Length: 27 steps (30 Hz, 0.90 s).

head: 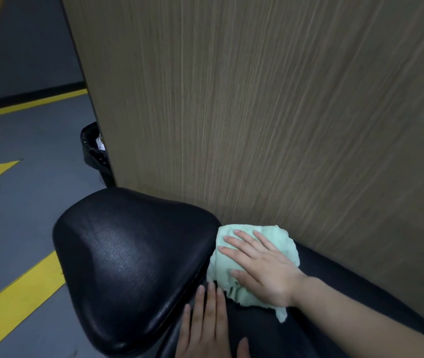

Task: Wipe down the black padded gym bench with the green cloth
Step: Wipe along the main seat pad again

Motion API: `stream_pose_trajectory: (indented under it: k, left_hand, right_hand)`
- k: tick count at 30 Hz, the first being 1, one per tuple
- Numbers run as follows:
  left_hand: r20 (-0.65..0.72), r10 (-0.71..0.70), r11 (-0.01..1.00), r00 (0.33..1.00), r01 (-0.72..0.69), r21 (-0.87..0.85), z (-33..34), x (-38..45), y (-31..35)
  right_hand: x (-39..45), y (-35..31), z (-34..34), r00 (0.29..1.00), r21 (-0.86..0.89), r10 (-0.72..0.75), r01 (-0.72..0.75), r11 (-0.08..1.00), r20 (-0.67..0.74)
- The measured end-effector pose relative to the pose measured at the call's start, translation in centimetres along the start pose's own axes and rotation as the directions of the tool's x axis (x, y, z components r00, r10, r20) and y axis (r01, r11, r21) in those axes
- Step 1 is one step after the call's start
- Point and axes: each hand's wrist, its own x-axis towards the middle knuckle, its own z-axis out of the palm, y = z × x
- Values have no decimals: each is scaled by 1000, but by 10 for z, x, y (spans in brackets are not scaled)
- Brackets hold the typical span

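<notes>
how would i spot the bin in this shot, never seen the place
Start at the big wood-grain panel filling the upper right. Follow its left edge down to the grey floor. The bin peeks out behind it, the only thing lined with a shiny black bag.

A tall wood-grain panel [270, 112] fills most of the view, standing upright. Just beside its left edge, partly hidden behind it, sits a bin lined with a black bag [93, 151], something white showing inside. The grey floor [25, 197] carries yellow stripes [20, 293] and a black line [27, 95].
</notes>
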Motion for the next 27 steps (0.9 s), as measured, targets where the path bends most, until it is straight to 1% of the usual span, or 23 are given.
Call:
stream_pose_trajectory:
  k: [4, 7, 10, 15, 19, 22, 25, 26, 27]
  left_hand:
    - [0, -29, 1000, 1000, 29, 4, -3, 2, 3]
    - [-12, -16, 1000, 1000, 16, 18, -3, 2, 4]
    - [-35, -20, 1000, 999, 21, 21, 1, 2, 4]
    - [-87, -17, 1000, 996, 17, 5, 1, 5, 5]
    - [-103, 2, 999, 995, 2, 38, 2, 5, 4]
    - [-125, 47, 997, 991, -39, 69, 3, 5, 1]
    - [-176, 111, 989, 978, -90, 121, 6, 6, -2]
    - [-202, 127, 985, 971, -98, 144, 7, 8, -2]
    - [-234, 140, 981, 962, -102, 167, 8, 11, -3]
  right_hand:
    - [12, 0, -5, 995, -46, -91, 93, 995, 52]
    - [12, 3, -8, 986, -26, -142, 145, 989, 86]
    - [14, 16, -11, 984, -5, -167, 168, 986, 68]
    - [22, 31, -9, 999, 4, -37, 37, 999, -1]
    - [21, 29, -6, 994, 12, 97, -97, 995, -57]
    - [4, 24, -1, 983, -11, 184, -184, 983, -24]
    - [-18, 30, -4, 985, 1, 167, -167, 986, 41]
    - [-23, 35, -6, 988, 56, 141, -145, 988, 69]
    - [-26, 39, -10, 990, 152, 114, -125, 980, 84]
